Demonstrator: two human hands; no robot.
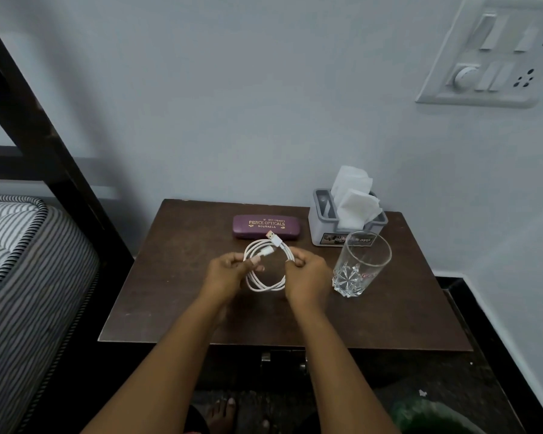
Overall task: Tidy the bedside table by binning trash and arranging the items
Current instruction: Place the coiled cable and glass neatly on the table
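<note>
A white USB cable (265, 285) is coiled into a loop above the middle of the dark wooden bedside table (176, 302). My left hand (229, 274) pinches the loop's left side and one small plug. My right hand (308, 277) is closed on the loop's right side. The larger USB plug sticks up at the top of the coil. A purple spectacle case (265, 226) lies flat just behind the cable. An empty clear glass (359, 264) stands upright to the right of my right hand.
A grey holder (318, 227) with white tissues stands at the table's back right, against the wall. A striped mattress (22, 270) and dark bed frame are on the left. A green bin (433, 416) shows at the bottom right. My bare foot (221, 413) is on the floor.
</note>
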